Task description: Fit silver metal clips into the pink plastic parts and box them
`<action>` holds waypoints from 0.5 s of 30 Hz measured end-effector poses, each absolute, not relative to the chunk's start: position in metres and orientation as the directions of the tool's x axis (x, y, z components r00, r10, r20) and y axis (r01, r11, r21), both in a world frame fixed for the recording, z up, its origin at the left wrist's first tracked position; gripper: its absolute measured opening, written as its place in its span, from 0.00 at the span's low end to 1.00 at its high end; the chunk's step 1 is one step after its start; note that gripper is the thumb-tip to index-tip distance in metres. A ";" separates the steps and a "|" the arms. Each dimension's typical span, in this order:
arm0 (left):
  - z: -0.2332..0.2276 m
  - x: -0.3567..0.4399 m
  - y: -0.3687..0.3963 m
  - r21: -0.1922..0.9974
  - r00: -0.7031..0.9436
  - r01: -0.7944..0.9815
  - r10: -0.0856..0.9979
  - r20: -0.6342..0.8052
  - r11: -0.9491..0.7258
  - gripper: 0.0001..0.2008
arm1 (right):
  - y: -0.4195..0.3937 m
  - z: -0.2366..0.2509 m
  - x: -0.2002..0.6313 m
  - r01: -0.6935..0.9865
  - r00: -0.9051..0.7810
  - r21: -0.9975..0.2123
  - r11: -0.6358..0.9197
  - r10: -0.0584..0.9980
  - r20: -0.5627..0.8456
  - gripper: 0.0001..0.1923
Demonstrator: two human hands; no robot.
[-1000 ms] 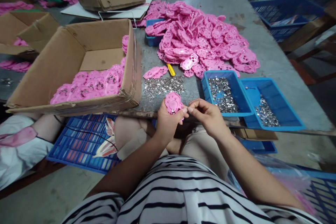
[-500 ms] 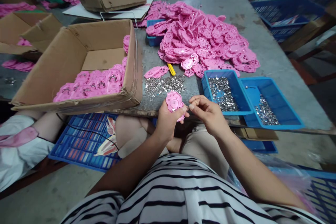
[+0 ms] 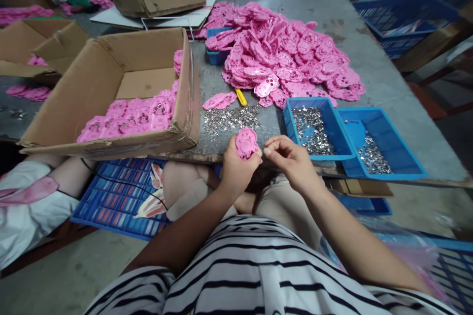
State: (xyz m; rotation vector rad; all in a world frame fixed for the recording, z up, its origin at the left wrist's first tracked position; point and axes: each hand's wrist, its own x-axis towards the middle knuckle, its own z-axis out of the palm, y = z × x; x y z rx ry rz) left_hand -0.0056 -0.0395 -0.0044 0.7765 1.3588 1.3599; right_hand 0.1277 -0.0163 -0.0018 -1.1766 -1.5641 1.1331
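Grey table (image 3: 384, 76), crates (image 3: 380, 15) beyond; left hand (image 3: 237, 170) grips pink piece (image 3: 246, 141); right hand (image 3: 291, 161): grip unclear.

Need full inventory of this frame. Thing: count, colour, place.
Held piece: one, pink, in left hand
Pink heap: uncountable, pink, far middle of table
Loose pieces: a few, pink, before heap
Yellow tool: one, yellow, beside loose pieces
Metal parts: uncountable, silvery, on table and in front trays
Front trays: two, blue, right near edge
Rear tray: one, blue, heap's left
Cardboard boxes: at least three, brown, left
Crates: several, blue, right and beneath table
Table: grey, centre
Background: partly too blurred to list
Striped top: one, black-white, bottom
Left hand: one, centre
Right hand: one, right of left hand
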 end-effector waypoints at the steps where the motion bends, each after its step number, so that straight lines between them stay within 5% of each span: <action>1: -0.004 -0.006 -0.039 0.970 -0.270 -0.195 0.943 -0.196 0.146 0.16 | -0.017 -0.003 0.128 0.184 -0.187 -0.974 0.134 0.977 0.100 0.08; 6: 0.002 -0.005 -0.038 0.940 -0.181 -0.299 0.957 -0.225 0.165 0.15 | -0.017 -0.004 0.132 0.147 -0.179 -0.973 0.176 0.973 0.148 0.07; 15: 0.004 -0.005 -0.038 0.897 -0.119 -0.361 0.942 -0.314 0.254 0.18 | -0.015 0.001 0.139 0.366 -0.338 -0.805 0.467 0.873 0.352 0.07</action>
